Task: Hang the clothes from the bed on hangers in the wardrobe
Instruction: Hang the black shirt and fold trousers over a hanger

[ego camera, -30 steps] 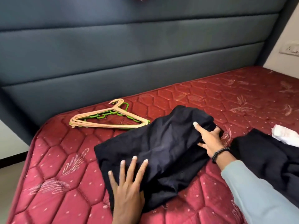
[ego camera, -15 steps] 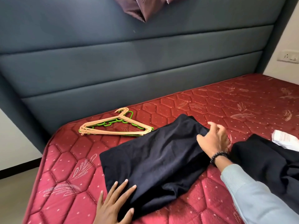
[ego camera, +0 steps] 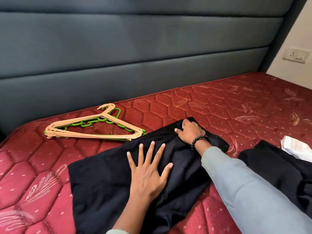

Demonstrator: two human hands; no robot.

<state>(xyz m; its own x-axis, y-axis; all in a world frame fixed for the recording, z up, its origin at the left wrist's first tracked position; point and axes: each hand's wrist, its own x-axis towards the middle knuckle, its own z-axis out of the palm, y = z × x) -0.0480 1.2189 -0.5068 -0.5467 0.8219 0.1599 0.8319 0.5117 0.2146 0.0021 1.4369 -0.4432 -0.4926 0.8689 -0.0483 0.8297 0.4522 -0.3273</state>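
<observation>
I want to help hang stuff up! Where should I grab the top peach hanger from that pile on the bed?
Take the top peach hanger at the neck, just below its hook, coming from the headboard side. The hooks stick out past the pile there, so your grip can probably lift one free. The flat bars lie stacked tight on the green hanger.

On the red quilted bed (ego camera: 219, 105), my left hand (ego camera: 148, 173) presses flat, fingers spread, on a dark garment (ego camera: 104, 179) while my right hand (ego camera: 190, 131) grips its far edge. A stack of beige and green hangers (ego camera: 87, 127) lies just beside the cloth, before the grey headboard (ego camera: 135, 56).
</observation>
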